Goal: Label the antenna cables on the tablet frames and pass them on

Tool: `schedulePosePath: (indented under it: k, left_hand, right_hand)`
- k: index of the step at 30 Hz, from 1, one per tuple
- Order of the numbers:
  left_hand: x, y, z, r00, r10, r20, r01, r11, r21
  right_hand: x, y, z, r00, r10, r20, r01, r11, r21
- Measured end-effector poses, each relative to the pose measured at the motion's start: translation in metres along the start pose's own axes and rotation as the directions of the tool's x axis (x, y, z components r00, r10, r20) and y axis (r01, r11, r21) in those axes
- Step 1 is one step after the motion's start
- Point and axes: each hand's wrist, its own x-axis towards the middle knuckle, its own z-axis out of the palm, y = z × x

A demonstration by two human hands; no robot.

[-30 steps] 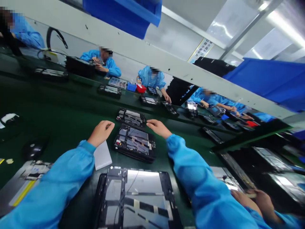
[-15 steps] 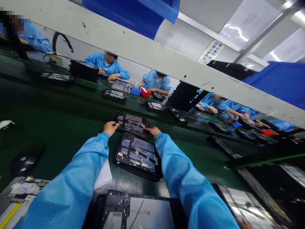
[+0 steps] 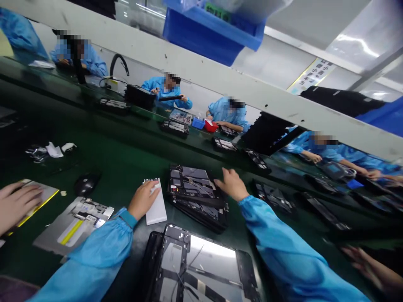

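My left hand (image 3: pixel 143 200) rests its fingers over the upper part of a white paper pad (image 3: pixel 157 214); the fingers look stretched out rather than wrapped around it. Right of the pad is a stack of opened tablets showing batteries and cables. The top tablet (image 3: pixel 192 181) lies askew on the lower tablet (image 3: pixel 214 214). Beside the stack's right edge, my right hand (image 3: pixel 233 184) has its fingers apart and holds nothing. Closer to me, a larger opened tablet (image 3: pixel 204 268) lies on a black piece.
A black mouse (image 3: pixel 86 184) and a grey tablet part with yellow tape (image 3: pixel 75 222) are at left. Another person's hand (image 3: pixel 19 203) is on a part at far left, another hand (image 3: pixel 362 260) at right. Several tablets (image 3: pixel 174 127) lie before workers across the green table.
The tablet that both hands gripped now lies on the stack, let go. My left hand has come back to the white pad; my right hand has moved off to the right. The view has shifted left.
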Motion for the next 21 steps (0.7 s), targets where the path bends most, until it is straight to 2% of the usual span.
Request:
schedulePosePath:
  k: [2, 3, 4, 6, 8, 9, 11, 13, 17, 21]
  left_hand:
    - [-0.003, -0.020, -0.008, 1.000, -0.020, -0.019, 0.021, 0.998, 0.063]
    - [-0.004, -0.029, -0.010, 0.999, -0.032, -0.015, 0.034, 0.995, 0.090]
    - [-0.006, -0.037, -0.010, 0.999, -0.044, -0.005, 0.044, 0.993, 0.113]
    - [-0.011, -0.047, -0.007, 0.998, -0.059, 0.019, 0.056, 0.987, 0.148]
    - [-0.014, -0.052, -0.002, 0.997, -0.064, 0.032, 0.058, 0.983, 0.175]
    - [-0.015, -0.053, 0.000, 0.997, -0.065, 0.036, 0.058, 0.981, 0.187]
    - [-0.017, -0.052, 0.002, 0.997, -0.065, 0.047, 0.054, 0.977, 0.204]
    - [-0.017, -0.050, 0.002, 0.996, -0.062, 0.062, 0.047, 0.976, 0.214]
    - [-0.016, -0.047, 0.000, 0.994, -0.059, 0.087, 0.038, 0.974, 0.223]
    - [-0.016, -0.045, 0.000, 0.994, -0.066, 0.084, 0.044, 0.971, 0.235]
  right_hand:
    - [0.008, -0.041, 0.008, 0.977, -0.214, -0.007, 0.213, 0.973, -0.085]
    - [0.013, -0.064, 0.017, 0.942, -0.332, 0.046, 0.335, 0.935, -0.112]
    - [0.017, -0.088, 0.029, 0.888, -0.442, 0.125, 0.456, 0.881, -0.126]
    - [0.024, -0.130, 0.060, 0.748, -0.594, 0.295, 0.648, 0.750, -0.133]
    - [0.030, -0.161, 0.092, 0.636, -0.652, 0.412, 0.754, 0.638, -0.154]
    - [0.033, -0.171, 0.105, 0.606, -0.659, 0.445, 0.781, 0.599, -0.177]
    - [0.041, -0.181, 0.123, 0.578, -0.651, 0.492, 0.807, 0.544, -0.229]
    - [0.049, -0.184, 0.131, 0.566, -0.629, 0.533, 0.818, 0.508, -0.270]
    - [0.056, -0.182, 0.133, 0.557, -0.596, 0.579, 0.827, 0.466, -0.316]
    - [0.046, -0.183, 0.135, 0.548, -0.606, 0.576, 0.835, 0.429, -0.344]
